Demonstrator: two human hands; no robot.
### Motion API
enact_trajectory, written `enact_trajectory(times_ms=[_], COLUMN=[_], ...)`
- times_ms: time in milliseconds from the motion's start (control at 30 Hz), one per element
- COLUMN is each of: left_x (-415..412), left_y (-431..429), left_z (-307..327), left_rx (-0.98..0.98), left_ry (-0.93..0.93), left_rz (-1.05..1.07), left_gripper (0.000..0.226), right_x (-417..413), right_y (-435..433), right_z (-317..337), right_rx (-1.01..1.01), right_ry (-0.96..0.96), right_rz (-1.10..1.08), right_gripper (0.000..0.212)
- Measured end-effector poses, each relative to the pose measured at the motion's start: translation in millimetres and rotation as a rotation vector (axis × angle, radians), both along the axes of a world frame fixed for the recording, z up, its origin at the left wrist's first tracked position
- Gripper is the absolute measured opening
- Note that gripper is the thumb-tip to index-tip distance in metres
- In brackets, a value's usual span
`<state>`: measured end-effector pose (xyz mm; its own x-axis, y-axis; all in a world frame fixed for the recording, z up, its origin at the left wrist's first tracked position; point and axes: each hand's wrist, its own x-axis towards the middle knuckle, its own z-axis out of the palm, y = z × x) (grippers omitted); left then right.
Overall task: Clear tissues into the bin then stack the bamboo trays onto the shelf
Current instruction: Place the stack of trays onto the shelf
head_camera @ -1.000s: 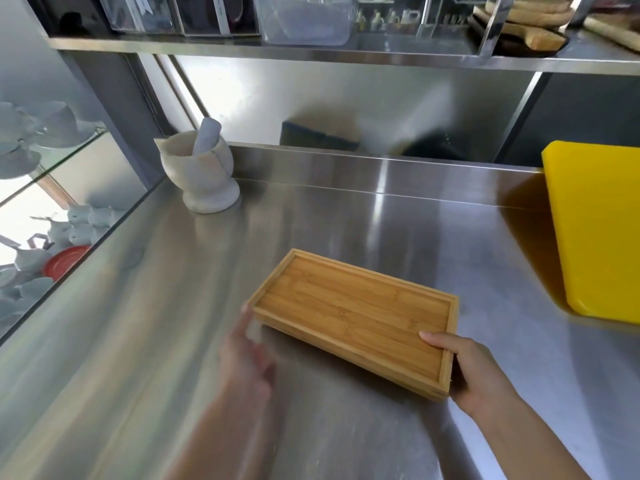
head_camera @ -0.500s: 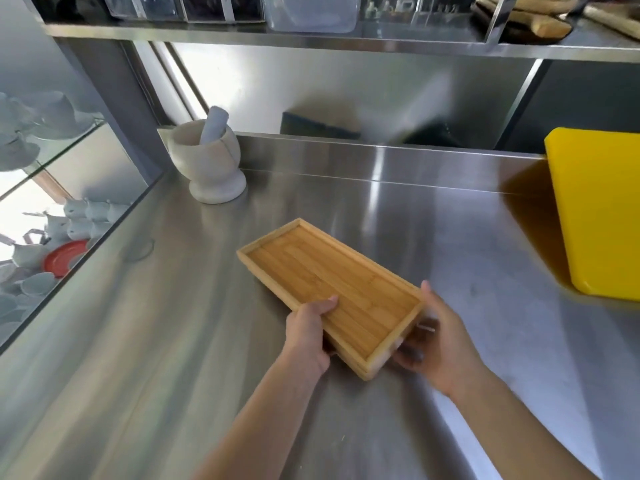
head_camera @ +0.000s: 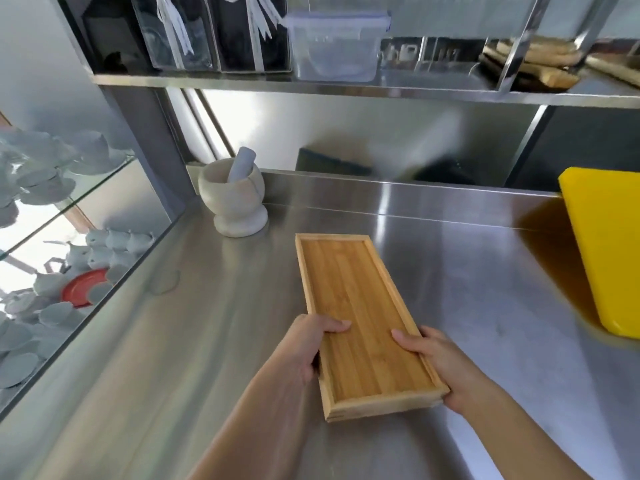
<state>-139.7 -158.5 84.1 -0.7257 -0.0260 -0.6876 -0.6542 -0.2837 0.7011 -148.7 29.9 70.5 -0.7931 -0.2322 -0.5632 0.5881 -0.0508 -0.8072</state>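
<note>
A stack of bamboo trays (head_camera: 356, 306) is held lengthwise above the steel counter (head_camera: 467, 278), its long axis pointing away from me. My left hand (head_camera: 308, 348) grips the near left rim, thumb on the inner floor. My right hand (head_camera: 440, 362) grips the near right rim and corner, thumb on top. The steel shelf (head_camera: 433, 90) runs across the top of the view. More wooden boards or trays (head_camera: 540, 62) lie at its right end. No tissues or bin are in sight.
A stone mortar with pestle (head_camera: 233, 199) stands at the counter's back left. A yellow cutting board (head_camera: 609, 247) leans at the right. A clear lidded container (head_camera: 334, 46) and holders sit on the shelf. A glass cabinet of white cups (head_camera: 52, 237) is at left.
The trays were turned from lying across to pointing away from me and lifted off the counter. Both hands moved to the near end. The view tilted up, showing more shelf.
</note>
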Motion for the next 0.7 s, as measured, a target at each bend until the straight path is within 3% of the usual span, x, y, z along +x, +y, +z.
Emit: enact_trajectory(times_ms=[100,233,333,400,500,633,700], left_x=[-27.1,-57.2,-72.8,-84.7,-109.6,-167.8,-194.4], left_y=[10.3,25.8,31.5,36.3,49.4,57.2,59.0], left_z=[27.8,71.5,96.1,105.4,122.6,146.6,151.7], left_rx=[-0.014,0.031,0.060,0.056,0.053,0.427,0.495], left_ry=[0.125,0.375,0.388,0.387,0.407,0.446,0.498], left_rz=[0.017,-0.090,-0.245,-0.284,-0.285,-0.175,-0.119], left_gripper=[0.053,0.053,0.065,0.058,0.048,0.042,0.042], right_x=[-17.1,-49.7,-79.9,-102.6,-138.5,-198.7,-232.0], right_y=[10.0,26.6,41.2,49.4,59.1,68.9,71.0], right_z=[25.8,66.0,90.1,105.7,129.1,156.1,169.9], right_rx=[-0.057,-0.130,-0.133,-0.110,-0.077,-0.061,-0.054], right_ry=[0.074,0.168,0.190,0.234,0.311,0.343,0.317], right_rz=[-0.088,-0.173,-0.262,-0.285,-0.283,-0.315,-0.340], right_gripper=[0.027,0.038,0.062,0.065,0.046,0.037,0.039])
